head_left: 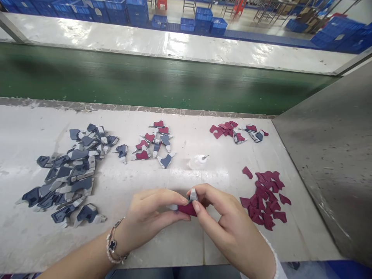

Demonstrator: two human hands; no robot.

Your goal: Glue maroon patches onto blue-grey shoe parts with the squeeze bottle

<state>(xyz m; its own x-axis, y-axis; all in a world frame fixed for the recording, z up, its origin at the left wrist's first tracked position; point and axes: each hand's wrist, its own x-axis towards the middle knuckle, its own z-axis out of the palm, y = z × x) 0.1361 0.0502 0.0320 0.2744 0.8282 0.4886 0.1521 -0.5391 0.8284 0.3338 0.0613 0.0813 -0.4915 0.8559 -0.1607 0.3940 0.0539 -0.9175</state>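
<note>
Blue-grey parts (84, 184) heaped at left; mixed cluster (142, 155) further right; maroon pieces (261, 201) in piles at right, near metal panel (334, 135). Small bottle (197, 162) just beyond our hands; green belt (174, 85) past table (186, 248). Maroon-faced part (186, 209) sits between our fingertips. Our left hand (151, 209) pinches it; our right hand (229, 224) closes round its grey-tipped end.

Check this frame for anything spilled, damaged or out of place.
No spill or damage stands out. Slightly untidy: one maroon piece lies apart from the lower-right maroon pile, and pale scraps litter the near edge of the green surface, looking like stray debris.
</note>
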